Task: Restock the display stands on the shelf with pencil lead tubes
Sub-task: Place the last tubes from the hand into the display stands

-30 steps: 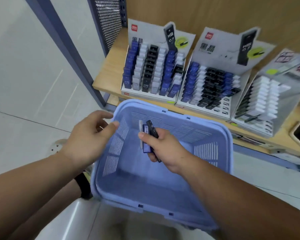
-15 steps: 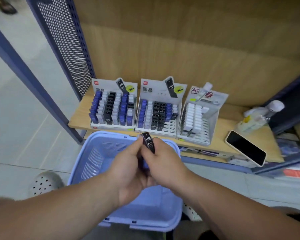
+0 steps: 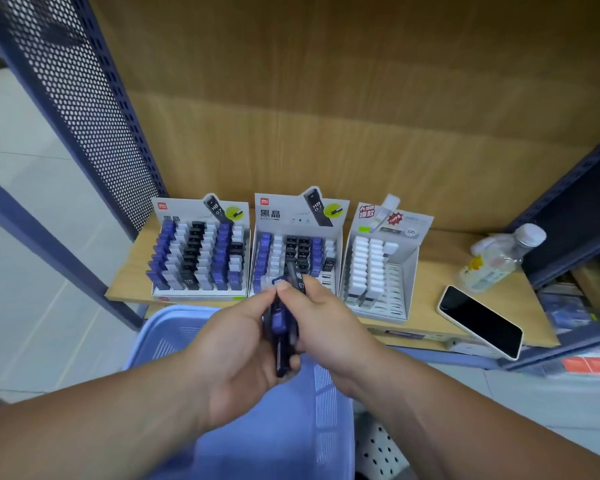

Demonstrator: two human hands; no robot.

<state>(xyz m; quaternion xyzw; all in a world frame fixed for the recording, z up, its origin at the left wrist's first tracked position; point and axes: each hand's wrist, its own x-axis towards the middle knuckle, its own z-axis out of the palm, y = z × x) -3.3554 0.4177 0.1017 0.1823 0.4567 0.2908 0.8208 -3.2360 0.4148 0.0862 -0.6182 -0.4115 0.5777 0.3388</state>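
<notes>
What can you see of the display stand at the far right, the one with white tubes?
The right stand looks like white card, with an upright printed header in red and grey. It sits on the wooden shelf, right of the middle stand. Its two left columns hold white tubes, one more tops the third; the remaining slotted tray is bare. A phone lies apart to its right.

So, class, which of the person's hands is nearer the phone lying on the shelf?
Right. The right hand is left of the phone, apart from it; the left hand is farther left, beyond the pencil lead tubes both hands grip.
</notes>
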